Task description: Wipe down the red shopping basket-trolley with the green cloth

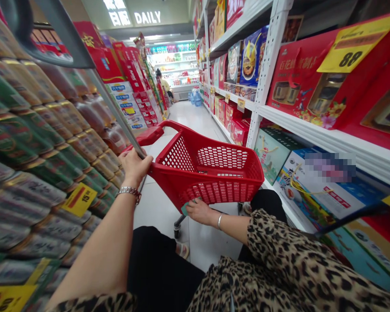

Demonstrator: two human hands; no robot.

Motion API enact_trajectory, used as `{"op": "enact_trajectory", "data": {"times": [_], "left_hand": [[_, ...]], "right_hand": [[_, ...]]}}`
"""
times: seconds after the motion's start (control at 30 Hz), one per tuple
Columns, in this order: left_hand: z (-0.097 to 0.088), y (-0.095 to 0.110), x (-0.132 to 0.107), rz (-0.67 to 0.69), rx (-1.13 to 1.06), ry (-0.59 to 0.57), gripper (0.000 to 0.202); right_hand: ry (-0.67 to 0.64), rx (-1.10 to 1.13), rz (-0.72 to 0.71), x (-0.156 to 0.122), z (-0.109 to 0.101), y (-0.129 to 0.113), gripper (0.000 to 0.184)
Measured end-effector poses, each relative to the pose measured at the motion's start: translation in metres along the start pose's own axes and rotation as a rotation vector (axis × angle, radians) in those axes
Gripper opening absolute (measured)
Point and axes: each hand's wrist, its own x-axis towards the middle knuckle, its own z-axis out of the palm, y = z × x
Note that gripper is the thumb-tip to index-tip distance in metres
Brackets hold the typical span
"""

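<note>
Fingers of your left hand [133,164] clamp the side rim of a red perforated plastic shopping basket [178,155].
Your right hand [199,211], also clamped, holds the near rim; the basket's long axis runs forward from your fingers.

Your left hand [134,167] wraps a long grey metal pole [115,115] that rises toward the upper left of the frame. Your right hand [199,211] grips the near lower edge of a red perforated plastic shopping basket [211,190], which stands upright at mid-frame, with a small teal card [185,209] showing at your fingers.
</note>
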Motion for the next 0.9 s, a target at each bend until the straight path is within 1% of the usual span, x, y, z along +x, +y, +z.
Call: {"op": "enact_trajectory", "data": {"times": [0.1,0.23,0.43,0.53,0.67,0.73,0.8,0.9], "left_hand": [[0.000,-0.002,0.002,-0.011,-0.007,-0.009,0.015],[0.001,-0.005,0.006,-0.010,-0.017,-0.007,0.016],[0.002,-0.006,0.007,0.011,-0.024,-0.023,0.014],[0.003,-0.006,0.007,0.009,-0.032,-0.021,0.014],[0.004,-0.006,0.008,0.007,-0.015,-0.024,0.014],[0.003,-0.005,0.010,-0.006,-0.001,-0.030,0.014],[0.002,-0.003,0.012,-0.026,0.017,-0.046,0.015],[0.001,-0.001,0.017,-0.052,0.041,-0.072,0.015]], "right_hand": [[-0.038,-0.016,-0.013,-0.010,0.003,0.005,0.018],[-0.027,-0.055,0.059,-0.042,0.001,0.016,0.022],[-0.007,-0.147,0.113,-0.110,-0.007,0.040,0.024],[0.019,-0.175,0.172,-0.148,-0.013,0.053,0.027],[0.055,-0.247,0.271,-0.197,-0.025,0.068,0.020],[0.105,-0.305,0.334,-0.218,-0.035,0.071,0.020],[0.196,-0.355,0.383,-0.232,-0.050,0.072,0.023],[0.373,-0.350,0.392,-0.236,-0.079,0.069,0.033]]}}
